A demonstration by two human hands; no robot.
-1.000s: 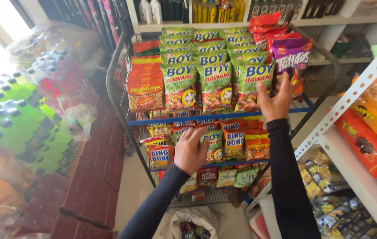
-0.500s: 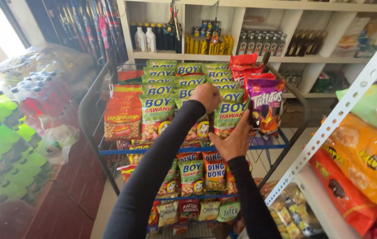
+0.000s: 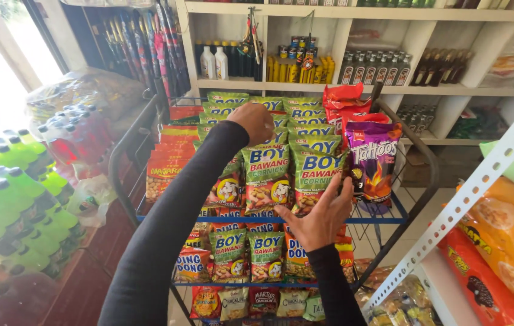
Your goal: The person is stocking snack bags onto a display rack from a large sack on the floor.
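Observation:
A wire rack [image 3: 415,148] holds rows of snack bags. Its top tier is packed with green and yellow snack packets [image 3: 266,175]. My left hand [image 3: 256,121] reaches far over that tier, fingers curled down onto the back rows of green packets; whether it grips one I cannot tell. Closer to me, my right hand [image 3: 322,217] hovers with fingers spread in front of the first green packets, holding nothing. Just right of it stands a purple chip bag [image 3: 373,158], with red bags [image 3: 345,102] behind it.
Orange snack bags [image 3: 165,164] fill the rack's left side, and lower tiers hold more packets [image 3: 231,253]. Shrink-wrapped green and red bottles [image 3: 16,192] stack at the left. White shelves [image 3: 353,89] with bottles and cans stand behind. A perforated white post [image 3: 475,185] and orange bags [image 3: 510,241] lie right.
My left hand has risen from the lower tier and stretched to the back of the top tier. My right hand dropped from the purple bag to the front packets. The view tilted upward.

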